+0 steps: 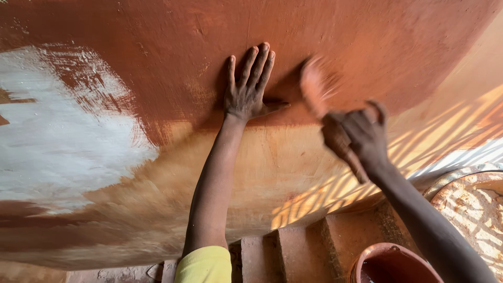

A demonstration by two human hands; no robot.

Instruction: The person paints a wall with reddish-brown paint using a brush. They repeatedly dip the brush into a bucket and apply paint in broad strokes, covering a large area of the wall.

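Observation:
My left hand (248, 86) lies flat with fingers spread on a large rounded clay surface (157, 63) coated in reddish-brown slip. My right hand (356, 137) grips the wooden handle of a paintbrush (317, 86), whose reddish bristle head is blurred against the surface just right of my left thumb. The lower band of the surface (251, 178) is paler tan. A white patch (57, 136) with brush streaks covers its left side.
A round clay bowl (393, 262) holding dark red liquid sits at the bottom right. Beside it is a woven round tray (471, 204) in striped sunlight. Reddish bricks (304, 251) lie beneath the big surface.

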